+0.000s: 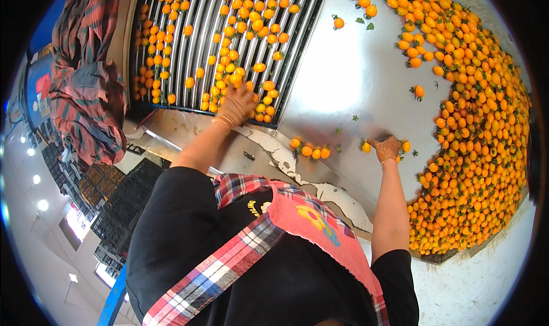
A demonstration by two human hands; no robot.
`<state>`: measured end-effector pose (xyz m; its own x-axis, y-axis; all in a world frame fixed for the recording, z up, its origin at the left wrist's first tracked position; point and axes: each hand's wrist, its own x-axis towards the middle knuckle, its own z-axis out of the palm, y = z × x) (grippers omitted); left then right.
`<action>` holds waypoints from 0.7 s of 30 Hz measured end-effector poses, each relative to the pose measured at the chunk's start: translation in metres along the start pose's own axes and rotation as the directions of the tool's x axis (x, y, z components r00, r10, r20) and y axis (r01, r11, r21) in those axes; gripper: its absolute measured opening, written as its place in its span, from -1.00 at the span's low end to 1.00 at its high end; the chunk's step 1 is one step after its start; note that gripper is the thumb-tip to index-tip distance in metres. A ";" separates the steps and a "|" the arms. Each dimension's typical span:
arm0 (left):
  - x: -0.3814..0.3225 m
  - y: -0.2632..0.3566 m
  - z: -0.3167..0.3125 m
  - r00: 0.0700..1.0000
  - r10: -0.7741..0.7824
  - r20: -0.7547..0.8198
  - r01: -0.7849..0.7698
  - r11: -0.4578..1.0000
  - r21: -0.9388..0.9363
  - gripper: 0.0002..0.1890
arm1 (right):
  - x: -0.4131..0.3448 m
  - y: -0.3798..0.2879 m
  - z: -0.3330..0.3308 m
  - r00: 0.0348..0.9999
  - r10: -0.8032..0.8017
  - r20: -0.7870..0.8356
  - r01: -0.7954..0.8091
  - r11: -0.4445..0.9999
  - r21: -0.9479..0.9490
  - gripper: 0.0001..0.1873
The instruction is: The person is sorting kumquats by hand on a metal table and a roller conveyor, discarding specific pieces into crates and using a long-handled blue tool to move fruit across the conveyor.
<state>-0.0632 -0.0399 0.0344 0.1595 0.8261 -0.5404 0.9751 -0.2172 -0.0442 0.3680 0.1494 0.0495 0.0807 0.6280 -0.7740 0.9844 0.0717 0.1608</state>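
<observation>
Many small orange cherry tomatoes lie on a bed of metal rollers (201, 34) at the upper left. Over its near edge, my left hand (236, 106) rests on a cluster of tomatoes (236, 78); whether its fingers grip any is hidden. On the steel sheet (364, 90) to the right, my right hand (387, 149) is low on the surface, with one tomato (366, 147) at its left and another (405, 146) at its right. Its fingertips are partly hidden. Between the hands, a short row of tomatoes (316, 153) lies by the sheet's near edge.
A large heap of tomatoes (476, 154) fills the right side of the sheet. Torn white covering (283, 154) lines the edge before me. Checked cloth (88, 77) hangs at the left, above stacked black crates (124, 201). Green calyx bits dot the sheet.
</observation>
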 end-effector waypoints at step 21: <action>0.045 0.101 -0.023 0.656 -0.700 0.281 0.692 0.410 -0.594 -0.21 | -0.006 0.000 -0.001 1.000 0.003 -0.030 0.001 0.992 0.129 -0.09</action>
<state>0.0464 -0.0131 0.0251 -0.6216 0.5482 -0.5596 0.6020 0.7914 0.1066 0.3674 0.1463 0.0548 0.0792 0.6509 -0.7550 0.9964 -0.0288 0.0797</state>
